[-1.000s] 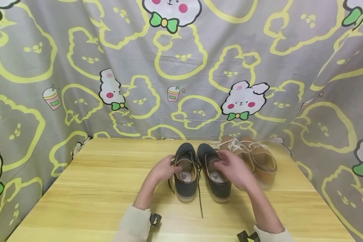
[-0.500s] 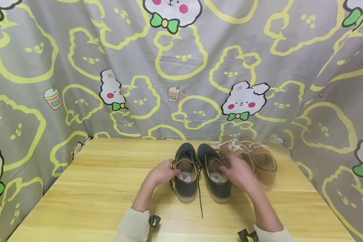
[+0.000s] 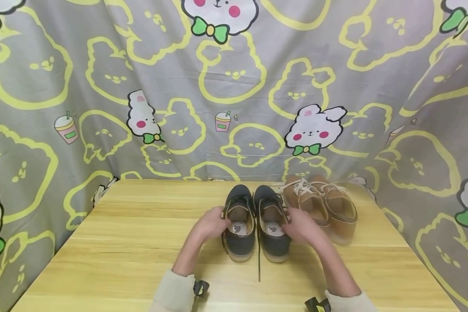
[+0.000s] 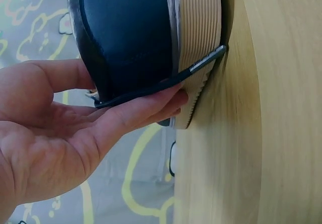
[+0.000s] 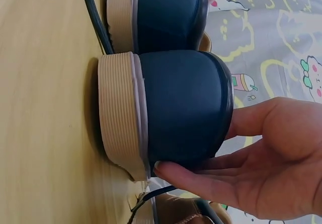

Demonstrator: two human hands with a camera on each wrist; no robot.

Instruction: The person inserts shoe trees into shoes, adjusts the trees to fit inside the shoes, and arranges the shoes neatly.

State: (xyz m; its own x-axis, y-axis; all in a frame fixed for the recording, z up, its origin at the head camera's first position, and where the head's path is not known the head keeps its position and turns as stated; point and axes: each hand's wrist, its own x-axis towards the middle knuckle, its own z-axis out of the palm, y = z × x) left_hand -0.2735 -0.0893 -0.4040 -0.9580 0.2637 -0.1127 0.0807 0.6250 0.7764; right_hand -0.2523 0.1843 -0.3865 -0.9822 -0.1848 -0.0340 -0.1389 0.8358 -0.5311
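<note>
Two dark navy lace-up shoes stand side by side on the wooden table, toes toward the curtain. My left hand [image 3: 211,224] grips the outer side of the left shoe [image 3: 239,245], thumb inside the opening and fingers along the outside. A loose dark shoelace [image 4: 151,87] runs across those fingers in the left wrist view. My right hand [image 3: 299,225] holds the right shoe [image 3: 276,246] the same way, thumb over the collar. In the right wrist view the right shoe's heel [image 5: 183,103] and ribbed tan sole rest close against the table.
A pair of brown shoes [image 3: 341,221] with pale laces stands just right of my right hand, near the back edge of the table [image 3: 140,242]. One lace end [image 3: 259,268] trails on the wood between the navy shoes. A patterned grey curtain [image 3: 171,78] surrounds the table.
The heel of the right navy shoe has swung left with my right hand, so it now stands straighter and nearer the left shoe. My left hand has stayed at the left shoe.
</note>
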